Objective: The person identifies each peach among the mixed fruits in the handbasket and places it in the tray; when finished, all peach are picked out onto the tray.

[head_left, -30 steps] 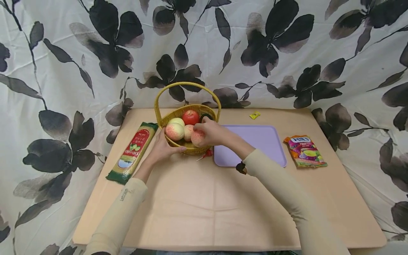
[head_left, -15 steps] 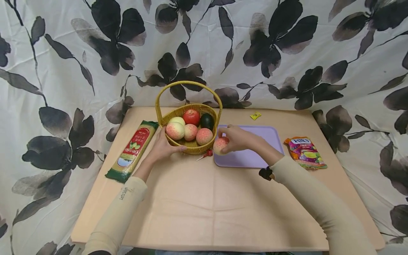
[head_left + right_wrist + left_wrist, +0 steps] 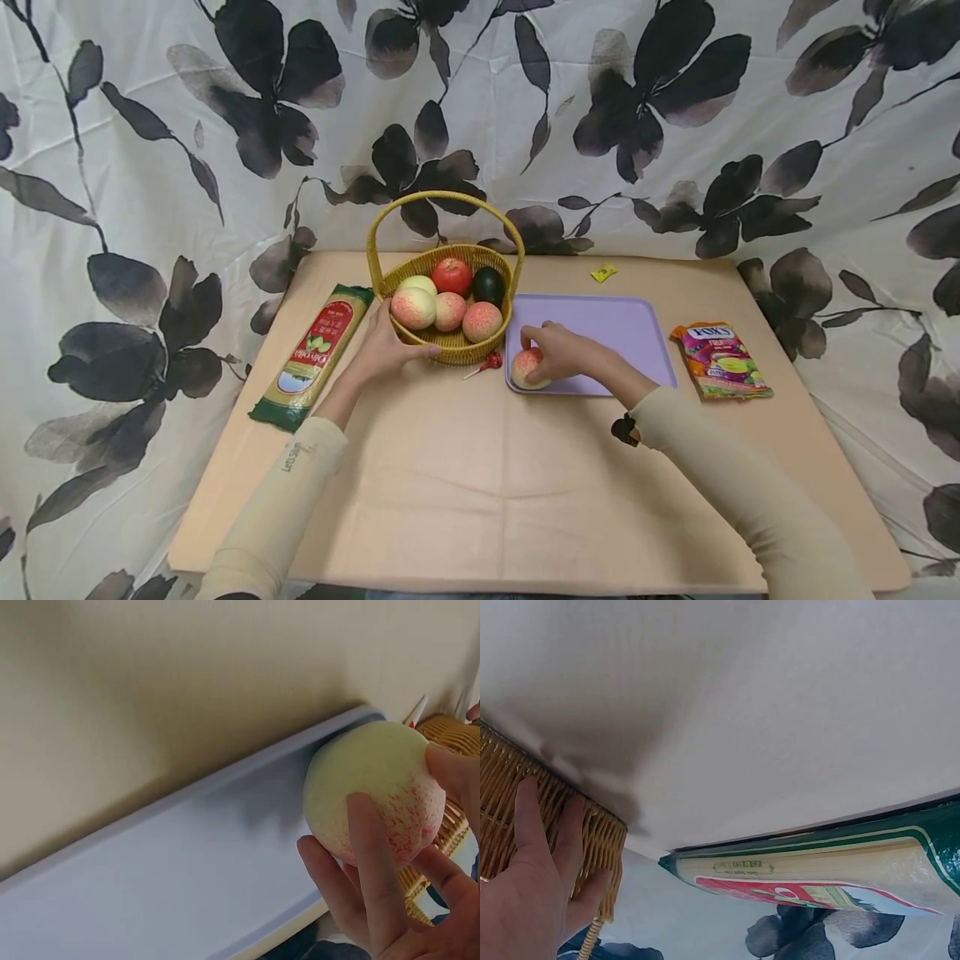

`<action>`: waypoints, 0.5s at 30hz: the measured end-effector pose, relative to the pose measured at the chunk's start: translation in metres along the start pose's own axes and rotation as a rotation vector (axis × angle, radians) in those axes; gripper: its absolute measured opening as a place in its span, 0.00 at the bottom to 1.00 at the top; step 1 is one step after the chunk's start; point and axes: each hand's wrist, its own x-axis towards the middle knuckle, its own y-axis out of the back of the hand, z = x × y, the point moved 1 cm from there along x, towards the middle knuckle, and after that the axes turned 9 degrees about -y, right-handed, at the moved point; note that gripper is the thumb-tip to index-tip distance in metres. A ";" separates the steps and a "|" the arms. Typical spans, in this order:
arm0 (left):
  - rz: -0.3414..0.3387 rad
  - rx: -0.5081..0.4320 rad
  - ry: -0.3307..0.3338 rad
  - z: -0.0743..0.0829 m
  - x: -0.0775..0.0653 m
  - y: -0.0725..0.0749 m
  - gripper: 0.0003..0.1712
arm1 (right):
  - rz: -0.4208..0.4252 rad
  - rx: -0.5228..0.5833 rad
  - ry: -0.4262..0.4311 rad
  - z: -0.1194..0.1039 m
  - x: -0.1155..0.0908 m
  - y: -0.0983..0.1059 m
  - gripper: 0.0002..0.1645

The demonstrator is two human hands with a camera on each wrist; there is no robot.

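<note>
My right hand point(image 3: 566, 352) grips a peach point(image 3: 527, 369) with fingers and thumb at the front left corner of the lilac tray point(image 3: 600, 333). In the right wrist view the peach point(image 3: 375, 780) is pale green with red speckles, close over the tray point(image 3: 187, 862). My left hand point(image 3: 384, 350) rests on the left front of a yellow wicker basket point(image 3: 457, 357). Its straight fingers lie spread against the woven outer wall point(image 3: 592, 832) in the left wrist view. Inside the basket are several peaches point(image 3: 482, 322), a red round fruit point(image 3: 452, 276) and a dark green fruit point(image 3: 488, 287).
A green and red pasta packet point(image 3: 318, 346) lies left of the basket. Right of the tray is a Fox's candy bag point(image 3: 718, 358). A small yellow wrapped sweet point(image 3: 603, 272) lies behind the tray, and a red lollipop point(image 3: 491, 361) beside the basket's front.
My right hand has lifted the peach from over the basket and carried it right, then down to the tray's corner. My left hand stays at the basket.
</note>
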 end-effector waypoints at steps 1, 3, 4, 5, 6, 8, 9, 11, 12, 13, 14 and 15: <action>0.000 0.000 0.001 0.000 0.000 0.000 0.81 | 0.001 0.002 -0.004 -0.001 0.000 -0.001 0.27; 0.000 0.003 0.004 -0.001 -0.001 -0.001 0.81 | 0.001 0.002 -0.009 -0.003 0.002 -0.002 0.27; 0.000 0.004 0.004 -0.001 -0.001 -0.001 0.81 | 0.000 0.000 -0.012 -0.004 0.003 -0.003 0.27; -0.001 0.004 0.005 -0.002 -0.001 -0.001 0.80 | -0.002 -0.001 -0.014 -0.005 0.003 -0.003 0.27; -0.001 0.004 0.006 -0.002 -0.002 -0.001 0.80 | -0.004 -0.003 -0.015 -0.006 0.004 -0.003 0.27; 0.000 0.000 0.006 -0.002 -0.002 -0.001 0.79 | -0.010 -0.007 -0.017 -0.009 0.005 -0.004 0.27; 0.000 -0.002 0.006 -0.002 -0.002 -0.001 0.78 | -0.015 -0.008 -0.023 -0.010 0.005 -0.004 0.27; -0.001 -0.004 0.009 -0.001 -0.001 -0.001 0.78 | -0.020 -0.011 -0.032 -0.013 0.005 -0.004 0.27; 0.000 -0.003 0.009 -0.001 -0.001 -0.002 0.78 | -0.022 -0.014 -0.038 -0.013 0.005 -0.003 0.27; 0.001 0.000 0.008 -0.001 -0.001 -0.002 0.78 | -0.024 -0.014 -0.045 -0.014 0.004 -0.003 0.27; 0.003 0.002 0.006 -0.001 0.000 -0.002 0.78 | -0.026 -0.015 -0.052 -0.014 0.004 -0.003 0.28; 0.005 0.005 0.003 -0.001 0.000 -0.002 0.78 | -0.028 -0.017 -0.055 -0.014 0.004 -0.002 0.28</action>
